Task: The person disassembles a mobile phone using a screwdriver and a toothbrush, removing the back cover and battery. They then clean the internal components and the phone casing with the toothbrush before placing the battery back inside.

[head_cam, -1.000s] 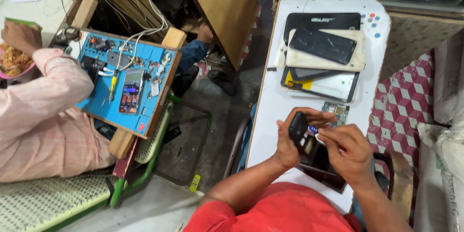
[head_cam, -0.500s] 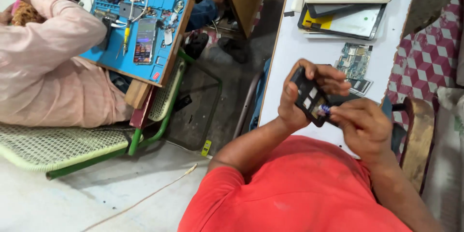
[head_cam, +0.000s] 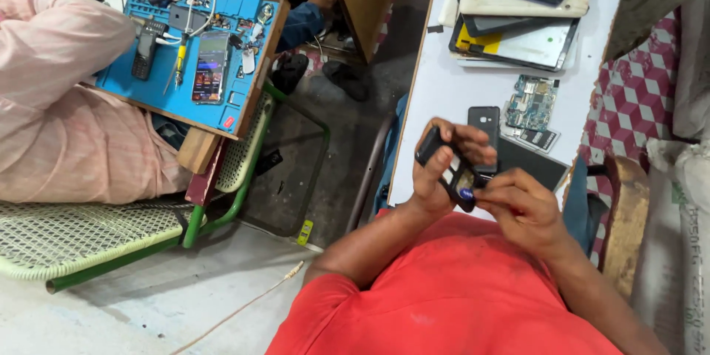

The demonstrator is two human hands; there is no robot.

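At the upper left of the frame, a blue rectangular work mat (head_cam: 185,52) strewn with tools is seen on a co-worker's lap. At centre right, over the white desk (head_cam: 444,96), a small opened black phone (head_cam: 447,170) is gripped by the left hand (head_cam: 436,170). Its lower end is pinched by the right hand (head_cam: 518,207). Held in mid-air, it could be dropped if that pinch slips.

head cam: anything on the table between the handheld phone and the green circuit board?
Yes: a small black phone lies face down between them, in the head view.
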